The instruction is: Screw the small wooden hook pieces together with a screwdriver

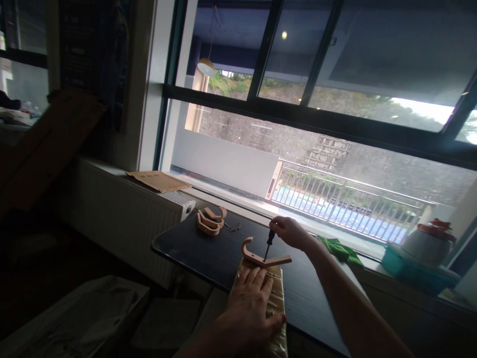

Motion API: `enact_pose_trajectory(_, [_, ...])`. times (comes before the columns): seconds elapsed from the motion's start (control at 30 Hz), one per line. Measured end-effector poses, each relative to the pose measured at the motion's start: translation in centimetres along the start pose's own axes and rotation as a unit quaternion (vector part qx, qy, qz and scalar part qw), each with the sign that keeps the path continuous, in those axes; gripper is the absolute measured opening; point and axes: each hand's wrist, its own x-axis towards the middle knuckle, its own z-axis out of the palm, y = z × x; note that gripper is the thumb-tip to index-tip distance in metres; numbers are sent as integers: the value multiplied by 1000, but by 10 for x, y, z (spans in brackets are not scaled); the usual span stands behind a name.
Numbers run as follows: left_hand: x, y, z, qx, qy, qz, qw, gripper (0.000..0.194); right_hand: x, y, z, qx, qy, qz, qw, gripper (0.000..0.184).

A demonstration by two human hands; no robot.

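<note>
My right hand (285, 231) is closed around the dark handle of a screwdriver (270, 240). The tool stands nearly upright, its tip down at a curved wooden hook (278, 261). This hook lies at the far end of a long block wrapped in shiny tan plastic (276, 293). Flat on top of the block rests my left hand (251, 298), fingers spread and close to the hook. More wooden hooks (210, 223) sit in a small pile toward the table's back left. Beside them are several small screws (234, 227).
The dark table (186, 241) stands by a large window. A brown envelope (158, 181) lies on the radiator (126, 214) at left. A green cloth (341, 249) and a teal container (417, 266) are to the right. A box (85, 318) is at lower left.
</note>
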Motion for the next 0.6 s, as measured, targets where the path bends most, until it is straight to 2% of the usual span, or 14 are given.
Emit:
enact_pose_trajectory(0.27, [-4,3,0,16,-1,-7,1000,73,0,1,14,-63,50,41,996,31])
enact_pose_trajectory(0.47, [-8,5,5,16,-4,-12,1000,74,-2,-8,6,-92,4,11,996,21])
enact_pose_trajectory(0.6, [-4,5,1,24,-2,-9,1000,74,-3,-14,13,-113,0,25,993,21])
